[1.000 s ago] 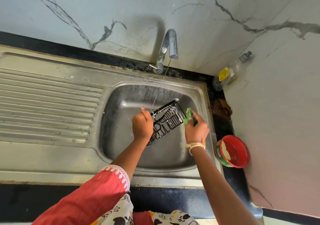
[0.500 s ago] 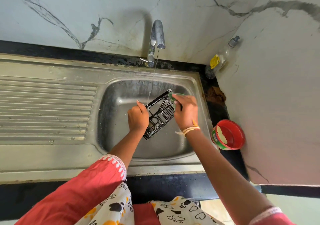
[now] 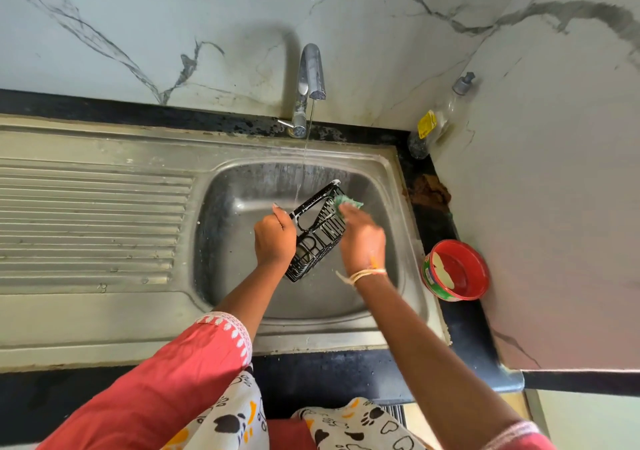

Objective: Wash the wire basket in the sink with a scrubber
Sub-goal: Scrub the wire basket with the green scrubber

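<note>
A black wire basket (image 3: 317, 235) with white suds on its rim is held tilted over the steel sink (image 3: 388, 172). My left hand (image 3: 275, 238) grips the basket's left rim. My right hand (image 3: 363, 238) holds a green scrubber (image 3: 348, 202) against the basket's upper right side; the hand is slightly blurred. A thin stream of water falls from the tap (image 3: 311, 75) onto the basket's far end.
A ribbed steel drainboard (image 3: 90, 221) lies left of the basin. On the black counter at the right stand a red tub of dish soap (image 3: 455, 271) and a clear pump bottle (image 3: 440, 117) in the corner. A brown clump (image 3: 429, 195) sits by the sink's right rim.
My right hand moved with the scrubber from the basket's right edge up to its far end and along the upper right side. My left hand kept its grip on the basket.
</note>
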A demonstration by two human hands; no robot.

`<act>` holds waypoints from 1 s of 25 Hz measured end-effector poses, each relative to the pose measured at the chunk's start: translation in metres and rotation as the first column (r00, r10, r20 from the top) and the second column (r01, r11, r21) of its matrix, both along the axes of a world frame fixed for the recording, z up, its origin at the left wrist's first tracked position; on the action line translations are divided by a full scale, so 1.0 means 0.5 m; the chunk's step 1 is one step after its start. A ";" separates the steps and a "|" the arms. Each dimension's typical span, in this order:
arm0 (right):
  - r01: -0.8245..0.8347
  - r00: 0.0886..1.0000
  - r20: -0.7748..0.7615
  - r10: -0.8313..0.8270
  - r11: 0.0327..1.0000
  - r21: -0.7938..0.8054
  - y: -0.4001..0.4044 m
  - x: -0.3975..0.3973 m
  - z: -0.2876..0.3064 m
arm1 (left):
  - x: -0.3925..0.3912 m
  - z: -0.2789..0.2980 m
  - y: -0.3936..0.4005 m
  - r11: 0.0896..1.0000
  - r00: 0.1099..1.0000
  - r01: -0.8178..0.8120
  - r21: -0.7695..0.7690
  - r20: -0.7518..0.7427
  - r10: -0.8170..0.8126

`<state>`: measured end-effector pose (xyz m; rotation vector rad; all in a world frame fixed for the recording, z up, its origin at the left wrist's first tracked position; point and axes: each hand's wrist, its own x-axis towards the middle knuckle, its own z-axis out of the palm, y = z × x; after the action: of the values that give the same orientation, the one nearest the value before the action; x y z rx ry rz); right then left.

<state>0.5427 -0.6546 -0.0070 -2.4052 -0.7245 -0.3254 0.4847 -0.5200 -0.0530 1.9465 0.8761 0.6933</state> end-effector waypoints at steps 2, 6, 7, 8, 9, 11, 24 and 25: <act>-0.085 0.996 0.004 0.085 0.996 -0.017 0.017 -0.055 -0.026 | -0.001 0.012 0.002 0.999 1.000 0.026 -0.019 -0.011 -0.026; -0.322 0.942 0.089 0.324 0.946 -0.035 -0.044 -0.106 -0.026 | -0.002 0.026 0.011 0.982 0.993 0.086 -0.168 -0.070 -0.099; -0.293 0.954 0.071 0.291 0.956 0.018 -0.042 -0.081 -0.012 | -0.001 0.027 0.013 0.949 0.988 0.111 -0.295 -0.074 -0.139; -0.218 0.976 0.040 0.215 0.972 0.084 -0.029 -0.048 0.004 | 0.002 0.026 0.015 0.898 0.983 0.130 -0.420 -0.067 -0.173; -0.124 0.992 -0.008 0.126 0.983 0.132 -0.006 -0.015 0.017 | 0.003 0.028 0.016 0.840 0.979 0.141 -0.524 -0.055 -0.199; -0.078 0.995 -0.057 0.080 0.996 0.043 0.057 0.004 0.035 | 0.006 0.030 0.019 0.746 0.980 0.159 -0.646 0.012 -0.198; -0.306 0.934 0.153 0.324 0.943 -0.129 0.025 -0.078 0.003 | -0.009 0.039 0.039 0.782 0.974 0.162 -0.602 -0.032 -0.226; -0.355 0.910 0.171 0.379 0.922 -0.153 0.037 -0.086 -0.001 | -0.011 0.036 0.046 0.788 0.975 0.139 -0.600 -0.056 -0.215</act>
<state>0.4996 -0.6359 -0.0077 -2.3000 -1.3000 -0.3752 0.4791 -0.4972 -0.0352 1.4766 0.8418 0.1459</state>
